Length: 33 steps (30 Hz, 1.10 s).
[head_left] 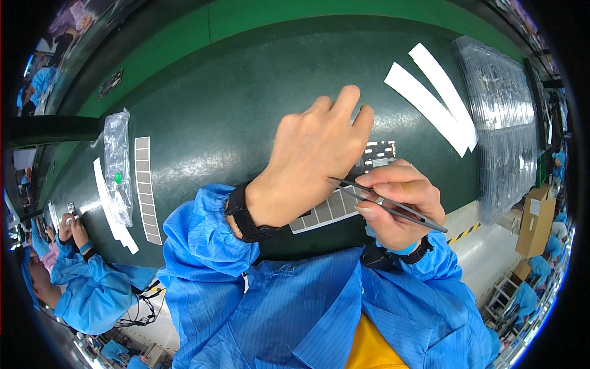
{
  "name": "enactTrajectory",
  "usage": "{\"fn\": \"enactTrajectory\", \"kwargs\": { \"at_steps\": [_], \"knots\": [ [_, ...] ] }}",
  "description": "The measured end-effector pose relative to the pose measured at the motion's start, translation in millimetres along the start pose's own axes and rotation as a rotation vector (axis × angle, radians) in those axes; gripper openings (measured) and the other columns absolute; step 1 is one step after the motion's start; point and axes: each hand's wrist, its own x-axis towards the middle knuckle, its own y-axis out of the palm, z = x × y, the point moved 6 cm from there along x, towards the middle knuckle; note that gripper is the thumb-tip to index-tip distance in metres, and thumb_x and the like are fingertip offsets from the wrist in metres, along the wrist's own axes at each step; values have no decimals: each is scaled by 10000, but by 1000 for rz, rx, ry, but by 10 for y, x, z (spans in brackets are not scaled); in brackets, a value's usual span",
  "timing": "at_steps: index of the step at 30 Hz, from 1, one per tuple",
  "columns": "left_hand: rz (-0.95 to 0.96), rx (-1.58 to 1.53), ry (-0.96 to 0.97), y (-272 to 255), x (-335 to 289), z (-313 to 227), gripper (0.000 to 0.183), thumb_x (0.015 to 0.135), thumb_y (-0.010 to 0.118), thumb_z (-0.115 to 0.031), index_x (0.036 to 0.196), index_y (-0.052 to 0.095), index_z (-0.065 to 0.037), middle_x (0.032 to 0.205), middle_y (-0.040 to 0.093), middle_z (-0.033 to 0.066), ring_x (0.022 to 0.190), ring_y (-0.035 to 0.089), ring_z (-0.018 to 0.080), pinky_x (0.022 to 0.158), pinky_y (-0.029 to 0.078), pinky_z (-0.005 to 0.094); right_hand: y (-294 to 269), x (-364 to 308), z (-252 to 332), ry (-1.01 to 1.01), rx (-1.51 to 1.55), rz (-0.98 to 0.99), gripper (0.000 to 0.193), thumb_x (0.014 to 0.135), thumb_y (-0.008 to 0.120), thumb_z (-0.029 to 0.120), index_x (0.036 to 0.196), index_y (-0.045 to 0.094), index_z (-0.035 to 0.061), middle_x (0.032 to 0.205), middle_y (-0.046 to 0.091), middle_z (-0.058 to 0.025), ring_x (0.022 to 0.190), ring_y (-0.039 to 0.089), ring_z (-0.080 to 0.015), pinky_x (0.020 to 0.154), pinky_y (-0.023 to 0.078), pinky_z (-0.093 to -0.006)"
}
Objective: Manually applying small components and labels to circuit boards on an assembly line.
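Observation:
My left hand [316, 144] is over the table, back upward, its fingers bent and their tips out of sight. Whatever it may hold is hidden. My right hand [405, 200] grips black tweezers [425, 220] between thumb and fingers. Their tips point left, close beside the left hand. Below both hands lies a sheet of grey rectangular labels [326, 212] on white backing, partly covered. A black circuit board [380, 154] with white and metallic parts shows just beyond the right hand; the left hand covers some of it.
Two white strips [424, 107] lie at the far right, beside stacked clear plastic trays [501, 123]. On the left are another grey label strip [146, 190], a clear plastic bag [118, 166] with a green dot, and white strips [110, 203]. A co-worker in blue [92, 295] sits at left.

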Motion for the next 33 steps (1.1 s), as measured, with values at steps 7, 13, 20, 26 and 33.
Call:
{"fn": "enactTrajectory", "kwargs": {
  "at_steps": [7, 13, 20, 26, 33],
  "knots": [
    [1, 6, -4, 16, -2, 5, 288, 736, 637, -76, 1022, 601, -88, 1110, 566, 73, 786, 636, 238, 549, 530, 361, 2, 17, 7, 0, -33, 9, 390, 637, 849, -1, 927, 589, 18, 873, 696, -192, 687, 680, -225, 582, 514, -277],
    [5, 12, -11, 27, -5, 7, 287, 736, 640, -79, 1020, 603, -89, 1107, 567, 71, 788, 638, 234, 552, 533, 356, 1, 37, 26, -38, -77, 21, 382, 632, 853, 2, 910, 592, 26, 860, 702, -179, 635, 650, -196, 541, 481, -262],
    [20, 30, -15, 25, 4, 18, 328, 709, 630, -76, 1035, 595, -85, 1120, 559, 77, 796, 637, 230, 549, 538, 350, 2, 16, -28, 40, -7, 6, 334, 651, 835, -11, 891, 605, 20, 866, 702, -179, 641, 645, -188, 540, 475, -262],
    [-19, 93, -5, 35, 3, 26, 325, 712, 615, -96, 1036, 595, -80, 1125, 558, 72, 783, 634, 217, 529, 536, 341, 20, -6, -87, 98, 117, -28, 289, 659, 823, -18, 874, 633, 6, 866, 701, -186, 654, 645, -180, 539, 473, -260],
    [-19, 102, -15, 22, 21, 4, 302, 728, 610, -114, 1028, 605, -88, 1119, 564, 65, 785, 637, 215, 530, 539, 337, 6, -3, -78, 93, 128, -23, 274, 663, 821, -16, 867, 640, 1, 857, 703, -183, 633, 634, -170, 526, 462, -256]
  ]
}}
